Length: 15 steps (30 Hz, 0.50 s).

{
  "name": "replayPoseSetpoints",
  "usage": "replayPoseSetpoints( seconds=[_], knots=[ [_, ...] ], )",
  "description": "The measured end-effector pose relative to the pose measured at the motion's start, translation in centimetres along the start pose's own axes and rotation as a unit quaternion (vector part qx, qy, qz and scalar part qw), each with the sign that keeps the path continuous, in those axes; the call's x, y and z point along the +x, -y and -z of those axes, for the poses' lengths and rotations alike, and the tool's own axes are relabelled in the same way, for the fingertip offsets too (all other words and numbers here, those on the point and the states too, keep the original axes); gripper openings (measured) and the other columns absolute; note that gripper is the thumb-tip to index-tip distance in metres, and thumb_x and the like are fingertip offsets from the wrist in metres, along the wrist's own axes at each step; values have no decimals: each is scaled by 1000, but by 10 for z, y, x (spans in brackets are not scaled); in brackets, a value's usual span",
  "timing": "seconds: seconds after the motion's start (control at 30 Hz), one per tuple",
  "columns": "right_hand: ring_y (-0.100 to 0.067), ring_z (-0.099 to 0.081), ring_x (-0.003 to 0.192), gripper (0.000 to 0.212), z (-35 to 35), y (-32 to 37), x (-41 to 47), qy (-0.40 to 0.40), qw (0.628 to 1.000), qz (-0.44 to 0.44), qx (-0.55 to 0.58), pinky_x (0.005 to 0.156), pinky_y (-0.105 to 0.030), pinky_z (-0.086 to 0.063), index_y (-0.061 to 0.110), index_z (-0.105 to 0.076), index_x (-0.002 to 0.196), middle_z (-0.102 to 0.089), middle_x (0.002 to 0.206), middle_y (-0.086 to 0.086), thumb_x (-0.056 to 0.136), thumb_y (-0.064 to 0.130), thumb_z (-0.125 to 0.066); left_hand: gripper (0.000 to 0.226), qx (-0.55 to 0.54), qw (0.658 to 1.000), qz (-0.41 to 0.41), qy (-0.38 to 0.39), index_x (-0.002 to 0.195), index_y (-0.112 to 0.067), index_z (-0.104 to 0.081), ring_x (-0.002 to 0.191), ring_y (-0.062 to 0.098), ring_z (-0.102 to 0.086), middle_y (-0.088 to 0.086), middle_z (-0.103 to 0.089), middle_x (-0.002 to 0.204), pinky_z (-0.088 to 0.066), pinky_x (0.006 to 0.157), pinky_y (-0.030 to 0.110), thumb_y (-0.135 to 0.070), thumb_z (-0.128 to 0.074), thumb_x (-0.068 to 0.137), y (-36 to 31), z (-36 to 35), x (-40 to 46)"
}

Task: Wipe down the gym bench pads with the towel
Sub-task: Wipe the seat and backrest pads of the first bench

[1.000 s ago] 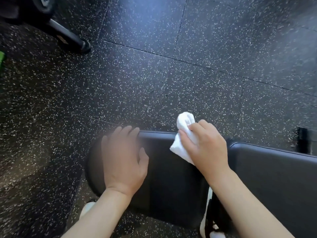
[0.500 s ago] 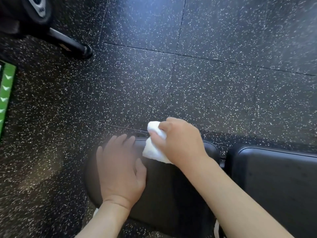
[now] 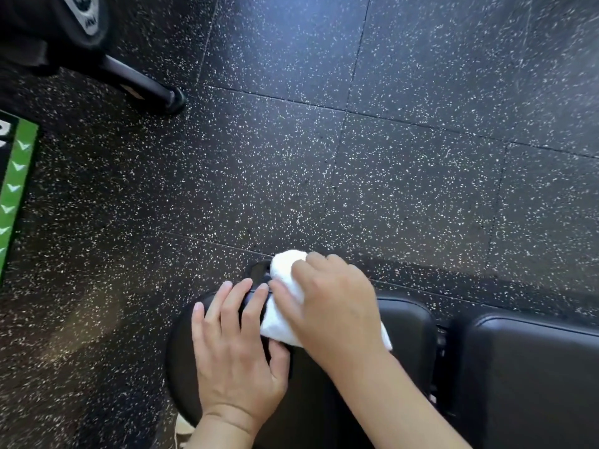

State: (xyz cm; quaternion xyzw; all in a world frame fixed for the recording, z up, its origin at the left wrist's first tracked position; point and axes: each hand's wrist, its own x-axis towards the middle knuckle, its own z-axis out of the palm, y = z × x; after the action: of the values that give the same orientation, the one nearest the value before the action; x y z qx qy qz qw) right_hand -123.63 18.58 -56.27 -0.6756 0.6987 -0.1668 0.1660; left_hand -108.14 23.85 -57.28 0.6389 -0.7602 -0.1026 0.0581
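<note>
Right hand point(image 3: 330, 306): it is curled round the white towel point(image 3: 285, 306) and holds it down on the far side of the small pad. The fingers wrap over the top of the towel, and a little corner of towel peeks out by the wrist.

Left hand point(image 3: 236, 348): it lies flat on the small pad with the fingers straight and spread (it holds nothing). The fingertips reach the far edge of the pad, and the first finger touches the towel.

Towel: it is bunched up in a soft lump, between the two hands, on the small pad near its far edge. Part of it sticks up past the right hand's fingers.

Small pad point(image 3: 402, 328): it is black and shiny with a round left end. Both hands rest on it.

Big pad point(image 3: 531, 367): it is black too and sits just beside the small pad on the right, with a thin gap between them. No hand touches it.

Floor point(image 3: 356, 176): it is dark rubber with lots of tiny white dots and thin lines where the tiles meet.

Black bar point(image 3: 142, 82): it lies on the floor at the top left, part of some other gym machine (I cannot tell which).

Green strip point(image 3: 14, 189): it runs along the left edge, with white arrow shapes on it.
</note>
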Motion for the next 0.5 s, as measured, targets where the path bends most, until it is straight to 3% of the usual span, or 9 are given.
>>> replayPoseSetpoints(
  seconds=[0.2, 0.37, 0.43, 0.5],
  knots=[
    [-20, -40, 62, 49, 31, -54, -12, 37, 999, -34, -7, 54, -34, -26, 24, -35, 63, -33, 65, 6, 90, 49, -67, 67, -2, 1000, 1, 0, 146, -16, -51, 145, 38, -45, 12, -55, 152, -24, 123, 66, -37, -51, 82, -2, 0, 0],
    [-20, -47, 65, 45, 57, -83, -20, 80, 987, -136, 20, 53, -38, -43, 20, -44, 64, -40, 66, 1, 88, 53, -63, 69, -6, 1000, 3, 2, 147, -17, -49, 145, 37, -44, 11, -55, 152, -22, 124, 65, -37, -52, 81, -2, -1, 0],
    [-20, -46, 62, 46, 44, -63, -11, 82, 990, -113, -16, 51, -35, -41, 20, -40, 62, -39, 64, 2, 86, 51, -64, 68, -7, 1000, 1, 7, 147, -17, -49, 145, 38, -44, 12, -54, 152, -22, 125, 65, -37, -52, 82, -1, 0, -1],
    [-21, -43, 59, 47, 22, -29, 2, 75, 995, -62, -25, 51, -32, -28, 21, -36, 61, -39, 62, 3, 84, 47, -67, 66, -7, 1000, -2, 8, 146, -16, -49, 145, 38, -44, 13, -55, 152, -23, 123, 66, -37, -50, 84, -1, 1, -1]
  ],
)
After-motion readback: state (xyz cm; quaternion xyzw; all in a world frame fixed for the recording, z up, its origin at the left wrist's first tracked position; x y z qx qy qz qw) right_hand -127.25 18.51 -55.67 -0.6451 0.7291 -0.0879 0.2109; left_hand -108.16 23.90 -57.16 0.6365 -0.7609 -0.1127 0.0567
